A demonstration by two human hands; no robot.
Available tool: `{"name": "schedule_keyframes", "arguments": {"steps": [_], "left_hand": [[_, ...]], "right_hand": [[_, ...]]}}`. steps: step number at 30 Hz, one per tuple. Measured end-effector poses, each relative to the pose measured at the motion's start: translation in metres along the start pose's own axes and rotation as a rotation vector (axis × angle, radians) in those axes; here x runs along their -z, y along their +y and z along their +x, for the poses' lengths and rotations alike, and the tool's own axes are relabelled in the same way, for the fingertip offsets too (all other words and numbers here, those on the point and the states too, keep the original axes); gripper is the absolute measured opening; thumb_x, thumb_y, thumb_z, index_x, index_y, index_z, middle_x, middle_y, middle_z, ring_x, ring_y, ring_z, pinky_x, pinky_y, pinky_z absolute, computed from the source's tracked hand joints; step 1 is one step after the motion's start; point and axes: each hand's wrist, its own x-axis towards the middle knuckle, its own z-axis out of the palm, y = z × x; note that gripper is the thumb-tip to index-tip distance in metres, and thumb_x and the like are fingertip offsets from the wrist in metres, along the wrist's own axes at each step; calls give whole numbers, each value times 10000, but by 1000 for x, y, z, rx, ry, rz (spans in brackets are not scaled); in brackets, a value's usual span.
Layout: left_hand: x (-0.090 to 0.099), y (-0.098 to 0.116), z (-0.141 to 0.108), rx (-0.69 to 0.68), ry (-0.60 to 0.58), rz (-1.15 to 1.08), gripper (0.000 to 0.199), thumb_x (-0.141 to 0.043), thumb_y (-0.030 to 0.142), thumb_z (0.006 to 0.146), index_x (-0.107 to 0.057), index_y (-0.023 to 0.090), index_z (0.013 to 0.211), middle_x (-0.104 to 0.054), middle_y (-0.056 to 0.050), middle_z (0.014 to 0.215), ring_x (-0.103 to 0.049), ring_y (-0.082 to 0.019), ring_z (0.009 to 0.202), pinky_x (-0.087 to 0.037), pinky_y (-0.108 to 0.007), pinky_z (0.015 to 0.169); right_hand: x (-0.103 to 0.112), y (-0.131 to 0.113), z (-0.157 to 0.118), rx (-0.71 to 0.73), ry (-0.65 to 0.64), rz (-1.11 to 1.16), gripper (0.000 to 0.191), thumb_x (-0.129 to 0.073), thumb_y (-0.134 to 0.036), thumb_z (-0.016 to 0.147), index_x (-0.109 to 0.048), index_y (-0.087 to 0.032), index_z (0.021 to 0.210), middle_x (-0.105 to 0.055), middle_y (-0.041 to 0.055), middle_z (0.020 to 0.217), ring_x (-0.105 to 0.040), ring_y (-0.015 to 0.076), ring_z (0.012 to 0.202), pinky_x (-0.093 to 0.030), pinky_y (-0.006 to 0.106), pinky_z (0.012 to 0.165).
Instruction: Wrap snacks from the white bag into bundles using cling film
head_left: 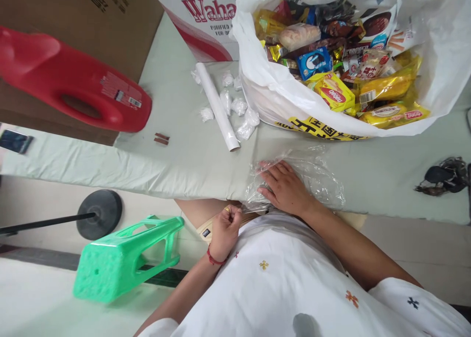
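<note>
A clear plastic bag [320, 180] lies crumpled near the table's front edge. My right hand [285, 187] rests palm down on it, fingers stretched out. Just off the table edge, my left hand [227, 224] is closed in a pinch at the left corner of the clear plastic. Beyond my hands lie a white paper roll [217, 106] and several small knotted clear bundles [239, 106]. A large white plastic bag [272, 96] full of packaged snacks stands at the back right, with a yellow snack packet [333, 91] near its front.
A red jug [81, 82] lies at the left before a brown cardboard box [121, 28]. Two small brown pieces [162, 139] are on the cloth. A black tangled object [443, 175] sits far right. A green stool [125, 258] is below the table, left.
</note>
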Motion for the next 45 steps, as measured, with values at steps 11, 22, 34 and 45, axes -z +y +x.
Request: {"name": "schedule_keyframes", "arguments": {"steps": [11, 22, 34, 45], "left_hand": [[3, -9, -10, -47, -17, 85, 301, -542, 456, 842, -542, 229, 645, -555, 23, 575, -488, -134, 549, -410, -254, 572], [32, -25, -21, -150, 54, 140, 482, -482, 506, 1009, -432, 234, 613, -418, 42, 528, -405, -131, 521, -328, -277, 549], [-51, 101, 81, -530, 256, 522, 308, -659, 446, 948, -649, 176, 1096, -696, -153, 1104, -642, -295, 1048, -464, -348, 799], [-27, 84, 106, -375, 235, 200, 383, -477, 406, 1039, -461, 243, 692, -500, 32, 583, -467, -156, 581, -320, -278, 635]], "right_hand": [[23, 17, 44, -252, -116, -3, 537, -479, -205, 1028, -524, -194, 1563, -532, 173, 1536, -654, 324, 1218, -527, 475, 1099], [15, 56, 59, -75, -52, 177, 638, -435, -126, 988, -477, -272, 1608, -512, 71, 1621, -511, 290, 1431, -472, 548, 1180], [7, 50, 34, -36, 173, 316, 741, -435, -144, 991, -275, -297, 1698, -382, 95, 1712, -486, 270, 1506, -499, 541, 1189], [8, 58, 25, -28, 167, 331, 758, -461, -165, 993, -249, -295, 1709, -366, 96, 1719, -470, 282, 1512, -489, 564, 1191]]}}
